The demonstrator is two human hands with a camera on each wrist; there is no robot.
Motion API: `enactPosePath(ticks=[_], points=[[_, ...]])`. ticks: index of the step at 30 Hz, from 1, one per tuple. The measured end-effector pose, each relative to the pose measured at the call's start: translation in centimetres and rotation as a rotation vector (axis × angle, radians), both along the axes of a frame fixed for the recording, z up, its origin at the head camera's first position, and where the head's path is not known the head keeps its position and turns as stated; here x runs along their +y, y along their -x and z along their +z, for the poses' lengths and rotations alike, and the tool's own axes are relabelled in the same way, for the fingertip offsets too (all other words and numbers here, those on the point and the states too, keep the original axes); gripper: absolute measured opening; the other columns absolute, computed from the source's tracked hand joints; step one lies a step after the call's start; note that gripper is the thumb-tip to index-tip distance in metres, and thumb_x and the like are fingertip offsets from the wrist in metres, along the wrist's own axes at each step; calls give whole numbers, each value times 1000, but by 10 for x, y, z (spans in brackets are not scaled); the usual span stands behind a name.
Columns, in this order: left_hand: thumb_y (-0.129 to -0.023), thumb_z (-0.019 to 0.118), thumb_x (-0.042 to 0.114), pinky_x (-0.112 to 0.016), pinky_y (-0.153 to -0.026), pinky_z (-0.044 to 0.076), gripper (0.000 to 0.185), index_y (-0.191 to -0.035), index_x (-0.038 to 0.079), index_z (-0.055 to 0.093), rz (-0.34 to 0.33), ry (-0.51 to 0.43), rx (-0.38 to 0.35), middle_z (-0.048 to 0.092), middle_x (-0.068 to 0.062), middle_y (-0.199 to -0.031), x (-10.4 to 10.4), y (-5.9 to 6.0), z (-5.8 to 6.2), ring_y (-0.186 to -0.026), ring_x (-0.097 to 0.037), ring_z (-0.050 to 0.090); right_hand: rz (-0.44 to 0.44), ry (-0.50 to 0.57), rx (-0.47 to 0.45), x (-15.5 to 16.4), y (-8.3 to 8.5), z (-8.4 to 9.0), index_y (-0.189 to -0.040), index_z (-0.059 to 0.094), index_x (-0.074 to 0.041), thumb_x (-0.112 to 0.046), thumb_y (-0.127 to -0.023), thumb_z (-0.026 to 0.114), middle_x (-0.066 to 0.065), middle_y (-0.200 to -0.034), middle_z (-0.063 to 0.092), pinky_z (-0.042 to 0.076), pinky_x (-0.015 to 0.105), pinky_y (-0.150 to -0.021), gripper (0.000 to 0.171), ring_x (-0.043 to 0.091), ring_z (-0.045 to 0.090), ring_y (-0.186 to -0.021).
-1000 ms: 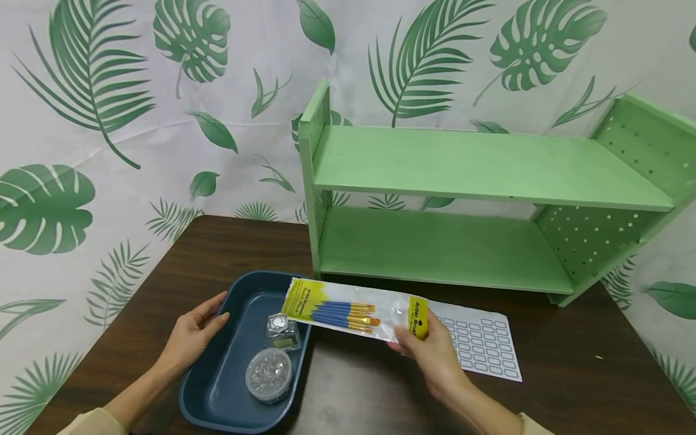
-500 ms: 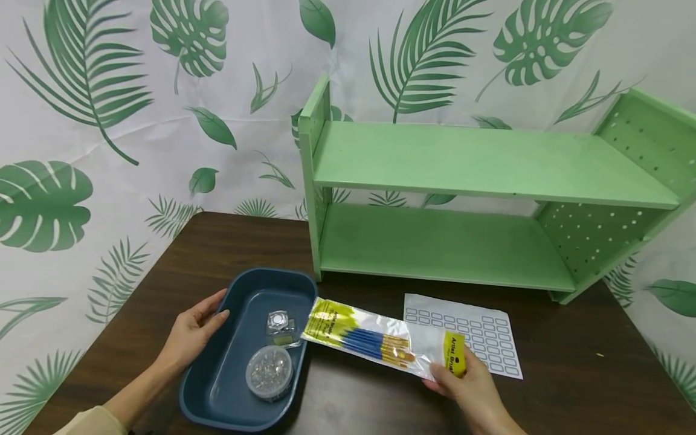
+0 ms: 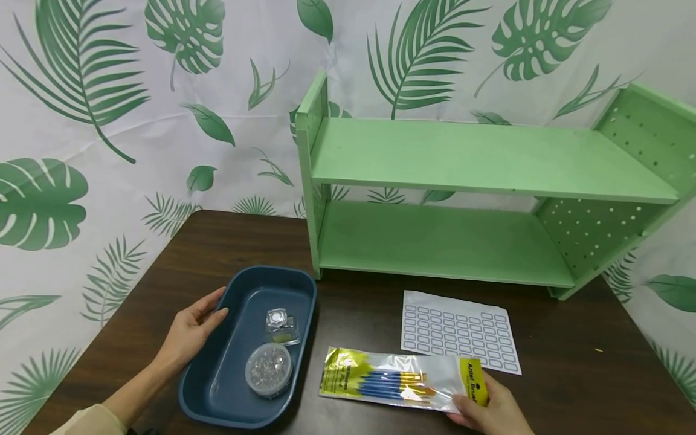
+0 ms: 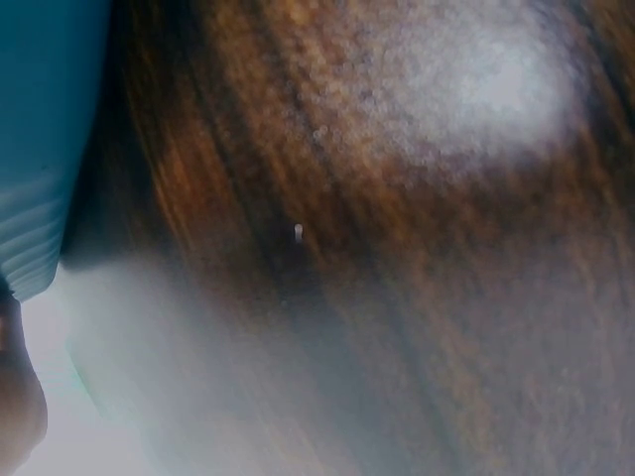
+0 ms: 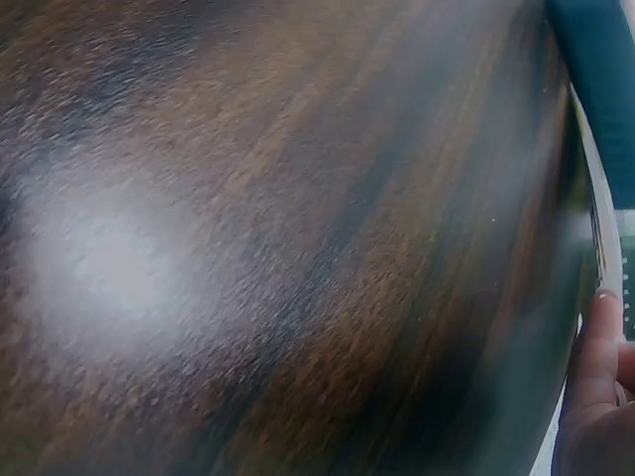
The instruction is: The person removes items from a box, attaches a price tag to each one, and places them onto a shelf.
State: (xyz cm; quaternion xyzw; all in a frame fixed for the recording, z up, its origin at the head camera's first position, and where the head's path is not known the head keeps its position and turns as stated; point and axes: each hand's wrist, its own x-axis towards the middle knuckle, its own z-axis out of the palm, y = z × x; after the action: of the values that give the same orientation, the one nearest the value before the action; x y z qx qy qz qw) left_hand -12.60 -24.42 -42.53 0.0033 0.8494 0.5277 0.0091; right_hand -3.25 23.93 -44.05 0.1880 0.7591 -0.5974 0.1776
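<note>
A clear packet of blue-handled artist brushes (image 3: 399,383) with yellow ends lies flat on the dark wooden table (image 3: 571,368). My right hand (image 3: 492,414) pinches its right yellow end near the table's front edge; a finger (image 5: 595,347) shows beside the packet's edge in the right wrist view. My left hand (image 3: 190,332) holds the left rim of a dark blue tray (image 3: 217,386), thumb on the rim. In the tray sit a small square glass bottle (image 3: 281,326) and a round clear tub (image 3: 267,368) of shiny bits. The left wrist view is blurred, showing table wood and the tray's wall (image 4: 40,149).
A white sheet of blank labels (image 3: 459,331) lies on the table behind the brush packet. A green two-level wooden shelf (image 3: 478,199) stands at the back, its boards bare. A leaf-print curtain (image 3: 109,121) hangs behind and to the left.
My right hand has carried the brush packet down and toward me, from above the tray's right edge to lying flat on the table. The left hand has stayed on the tray.
</note>
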Motion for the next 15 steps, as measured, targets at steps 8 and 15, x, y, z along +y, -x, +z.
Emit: enactPosePath(ticks=[8,15], points=[[-101,55,20,-12,-74,52,52,-145,-4,41,5,12,6,54,-31,-136,0,0,-1,-94,17,55,8,-15,-54,6,-3,0,-142,22,15,1,-89,65,20,-95,51,61,36,-70,70,19,67,-75],[-102,54,22,-13,-73,52,52,-146,-2,40,-7,16,21,55,-30,-136,0,1,0,-94,15,57,7,-112,-89,8,-3,1,-139,29,14,-4,-88,70,19,-93,53,61,36,-68,68,19,68,-72]])
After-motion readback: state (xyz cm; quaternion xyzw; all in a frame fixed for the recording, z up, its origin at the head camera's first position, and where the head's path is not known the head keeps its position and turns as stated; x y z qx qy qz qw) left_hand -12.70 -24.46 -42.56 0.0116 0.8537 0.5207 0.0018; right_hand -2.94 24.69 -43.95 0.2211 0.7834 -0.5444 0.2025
